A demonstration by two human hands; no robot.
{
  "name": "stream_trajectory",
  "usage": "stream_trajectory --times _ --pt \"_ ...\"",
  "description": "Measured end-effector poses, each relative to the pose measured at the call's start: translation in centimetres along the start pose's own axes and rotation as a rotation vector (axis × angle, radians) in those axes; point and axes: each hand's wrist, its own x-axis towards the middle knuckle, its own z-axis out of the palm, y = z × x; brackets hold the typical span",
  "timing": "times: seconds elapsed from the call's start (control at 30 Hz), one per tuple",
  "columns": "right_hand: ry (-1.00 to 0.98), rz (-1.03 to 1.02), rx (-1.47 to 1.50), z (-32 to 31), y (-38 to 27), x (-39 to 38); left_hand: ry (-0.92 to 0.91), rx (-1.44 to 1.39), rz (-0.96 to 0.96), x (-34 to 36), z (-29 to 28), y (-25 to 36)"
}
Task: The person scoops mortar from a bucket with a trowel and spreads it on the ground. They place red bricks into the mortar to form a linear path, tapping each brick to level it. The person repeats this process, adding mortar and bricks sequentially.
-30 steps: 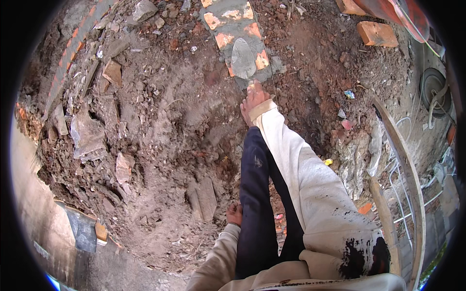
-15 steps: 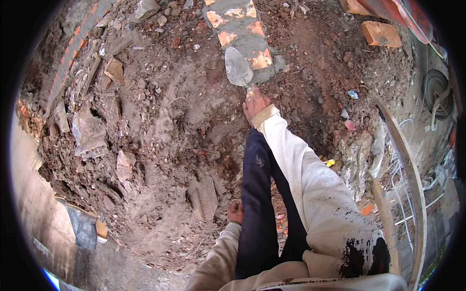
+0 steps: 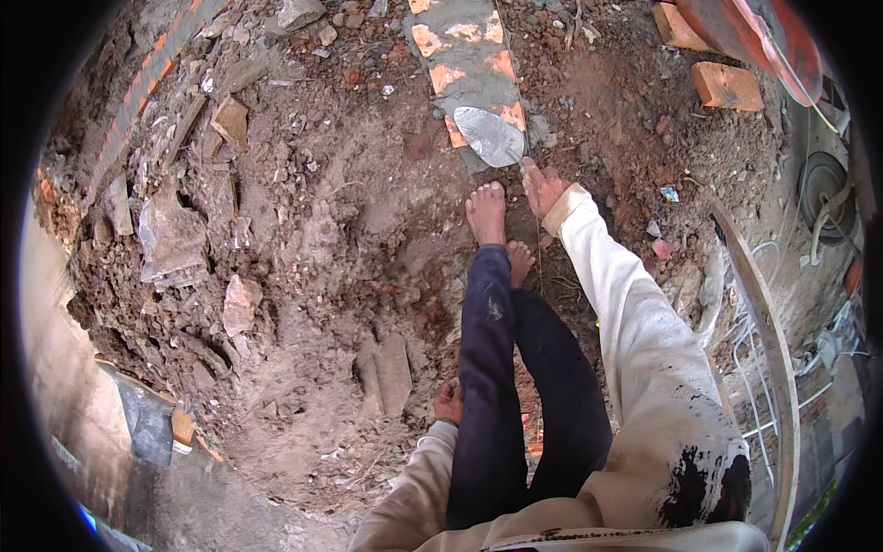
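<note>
A pointed steel trowel lies with its blade over the near end of a mortar-covered row of bricks. My right hand is closed on its handle, just right of my bare feet. A thin string runs along the right edge of the bricks. My left hand is low beside my dark trouser leg, fingers curled, and whatever it may hold is hidden.
Rubble and stones cover the ground on the left, near another low brick row and concrete. On the right are loose bricks, an orange metal object, a wheel, a curved plank and white wire.
My right hand and trowel have moved to the right, the blade turning crossways on the bricks. My bare feet, covered by that arm before, now show. My left hand is almost unmoved.
</note>
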Motion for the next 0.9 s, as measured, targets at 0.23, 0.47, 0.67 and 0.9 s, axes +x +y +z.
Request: stream_trajectory --times 0.23,0.47,0.67,0.9 --pt "0.226 0.127 -0.008 -2.6 3.7 2.0 -0.012 -0.242 -0.052 0.4 0.3 -1.8" --pt "0.269 0.132 0.232 2.4 1.7 -3.3 0.011 -0.241 -0.030 0.3 0.5 -2.5" --pt "0.584 0.069 0.409 7.0 1.0 -4.4 -0.032 -0.295 -0.045 0.8 0.9 -1.3" --pt "0.315 -0.139 0.418 4.5 4.4 -0.6 -0.084 -0.326 -0.017 0.6 0.5 -0.9"
